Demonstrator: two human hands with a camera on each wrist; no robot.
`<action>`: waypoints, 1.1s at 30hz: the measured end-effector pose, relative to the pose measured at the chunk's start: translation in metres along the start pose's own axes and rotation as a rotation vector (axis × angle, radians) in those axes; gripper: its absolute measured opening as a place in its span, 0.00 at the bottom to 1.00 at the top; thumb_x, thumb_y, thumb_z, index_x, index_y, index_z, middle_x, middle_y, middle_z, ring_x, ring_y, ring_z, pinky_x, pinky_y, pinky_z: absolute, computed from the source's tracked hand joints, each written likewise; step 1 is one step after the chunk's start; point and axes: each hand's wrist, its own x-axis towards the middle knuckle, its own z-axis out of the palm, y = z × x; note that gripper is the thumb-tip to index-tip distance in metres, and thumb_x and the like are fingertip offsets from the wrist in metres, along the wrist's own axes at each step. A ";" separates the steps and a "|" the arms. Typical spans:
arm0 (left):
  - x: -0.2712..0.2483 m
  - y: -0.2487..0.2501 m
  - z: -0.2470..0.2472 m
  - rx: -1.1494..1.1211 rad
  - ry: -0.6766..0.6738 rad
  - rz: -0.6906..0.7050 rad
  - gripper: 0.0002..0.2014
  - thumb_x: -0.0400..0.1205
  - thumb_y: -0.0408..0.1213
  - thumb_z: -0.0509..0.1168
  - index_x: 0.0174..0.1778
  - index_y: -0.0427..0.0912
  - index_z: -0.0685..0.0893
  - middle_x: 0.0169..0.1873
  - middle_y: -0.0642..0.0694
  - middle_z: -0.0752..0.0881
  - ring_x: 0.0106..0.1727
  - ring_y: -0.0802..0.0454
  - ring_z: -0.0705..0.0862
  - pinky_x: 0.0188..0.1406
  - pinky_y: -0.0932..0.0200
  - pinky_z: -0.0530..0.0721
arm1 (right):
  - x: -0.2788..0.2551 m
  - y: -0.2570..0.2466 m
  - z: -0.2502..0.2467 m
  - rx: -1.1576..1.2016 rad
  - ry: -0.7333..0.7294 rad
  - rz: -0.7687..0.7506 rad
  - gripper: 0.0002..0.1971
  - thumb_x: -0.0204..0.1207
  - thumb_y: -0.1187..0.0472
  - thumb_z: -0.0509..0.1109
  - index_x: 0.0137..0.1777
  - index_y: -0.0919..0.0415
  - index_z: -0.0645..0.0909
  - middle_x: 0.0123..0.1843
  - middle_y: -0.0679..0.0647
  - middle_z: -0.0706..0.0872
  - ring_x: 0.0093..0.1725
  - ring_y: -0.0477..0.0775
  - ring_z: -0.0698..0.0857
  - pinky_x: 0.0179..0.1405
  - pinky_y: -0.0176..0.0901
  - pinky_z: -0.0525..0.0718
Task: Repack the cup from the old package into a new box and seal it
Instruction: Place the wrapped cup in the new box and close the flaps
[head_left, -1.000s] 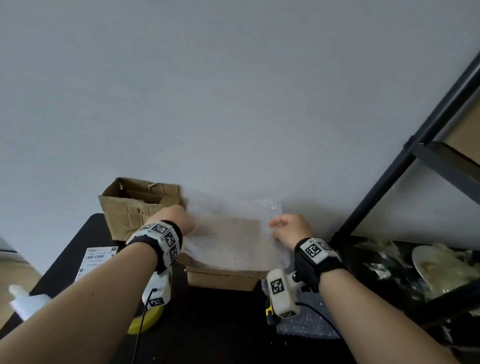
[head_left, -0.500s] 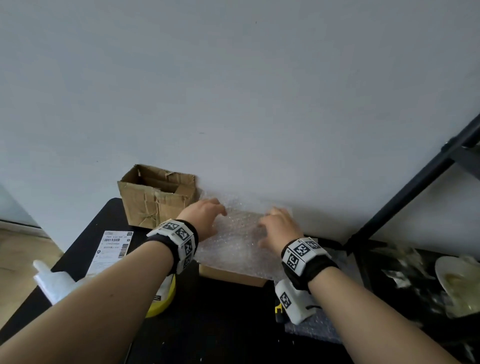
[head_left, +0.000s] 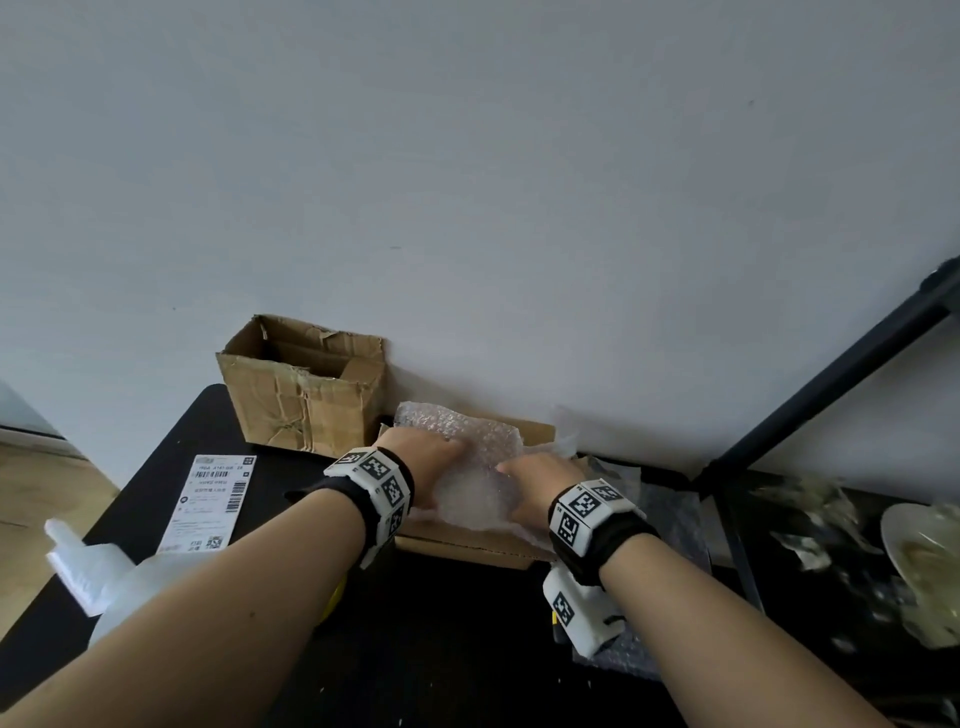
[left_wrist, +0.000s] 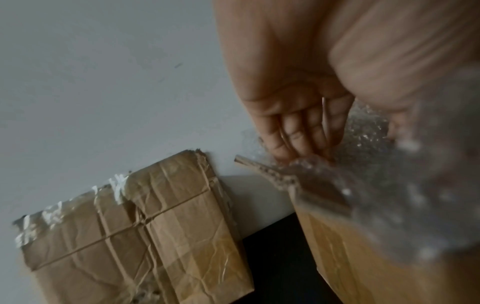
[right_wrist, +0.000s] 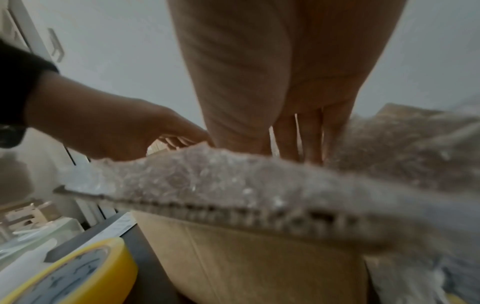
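Observation:
A sheet of bubble wrap (head_left: 467, 447) lies over the open top of the new brown box (head_left: 467, 545) by the wall. My left hand (head_left: 431, 457) and right hand (head_left: 540, 478) both press it down into the box. In the left wrist view the left fingers (left_wrist: 298, 131) point straight into the bubble wrap (left_wrist: 369, 131) beside the box wall (left_wrist: 363, 257). The right fingers (right_wrist: 309, 135) are straight too, behind the wrap's edge (right_wrist: 207, 174). The torn old box (head_left: 306, 384) stands open to the left. No cup shows.
A shipping label (head_left: 215, 501) lies on the black table (head_left: 441, 649). A yellow tape roll (right_wrist: 75, 273) sits left of the new box. White foam (head_left: 78, 566) is at the left edge, more bubble wrap (head_left: 670, 519) on the right, and a black shelf frame (head_left: 831, 384) beyond.
The bubble wrap sheet, held up in front of the wall a second ago, has come down onto the new box. Both hands have moved from its edges onto its top, pushing in.

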 end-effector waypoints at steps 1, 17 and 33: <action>0.003 0.000 -0.001 0.016 -0.023 -0.002 0.35 0.76 0.43 0.70 0.77 0.49 0.61 0.62 0.47 0.82 0.63 0.46 0.82 0.54 0.52 0.81 | 0.004 -0.001 0.001 -0.008 -0.009 0.002 0.19 0.76 0.62 0.67 0.67 0.58 0.78 0.65 0.59 0.83 0.63 0.61 0.83 0.57 0.51 0.83; 0.039 0.001 0.026 0.080 -0.109 0.124 0.16 0.84 0.33 0.56 0.68 0.37 0.78 0.68 0.40 0.79 0.71 0.43 0.76 0.68 0.48 0.76 | 0.048 0.004 0.028 0.045 -0.084 0.002 0.21 0.78 0.63 0.65 0.71 0.61 0.73 0.70 0.62 0.78 0.67 0.64 0.80 0.63 0.57 0.81; 0.020 -0.005 0.020 -0.075 -0.067 0.151 0.20 0.80 0.41 0.63 0.69 0.42 0.76 0.67 0.42 0.79 0.69 0.43 0.77 0.65 0.50 0.77 | 0.027 0.001 0.011 0.032 -0.068 -0.033 0.10 0.73 0.62 0.66 0.52 0.61 0.84 0.56 0.63 0.88 0.57 0.65 0.85 0.60 0.53 0.82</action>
